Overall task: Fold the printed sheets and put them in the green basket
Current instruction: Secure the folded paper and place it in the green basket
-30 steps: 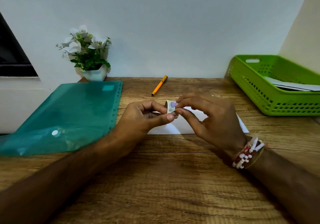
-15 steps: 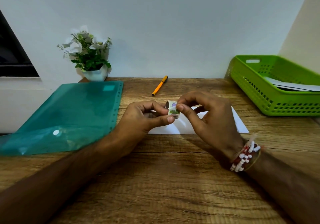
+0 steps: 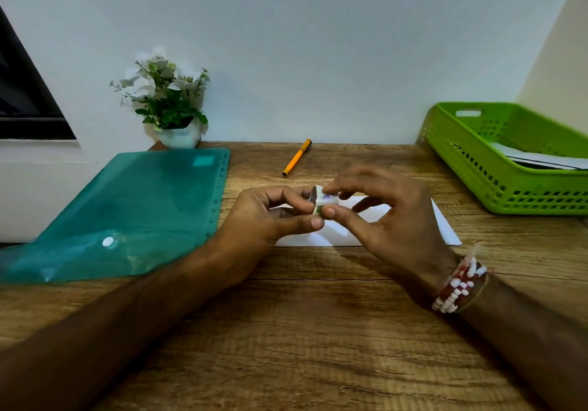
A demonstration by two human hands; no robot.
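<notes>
Small, tightly folded printed paper wad [image 3: 324, 200], pinched between left hand [image 3: 270, 216] and right hand [image 3: 388, 219] fingertips: light, springy, probably best gripped across its creased edges.

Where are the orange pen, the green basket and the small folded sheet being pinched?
orange pen [image 3: 296, 157], head view, middle of the barrel.
green basket [image 3: 471, 167], head view, perforated near wall.
folded sheet [image 3: 324, 200], head view, its printed face.
</notes>
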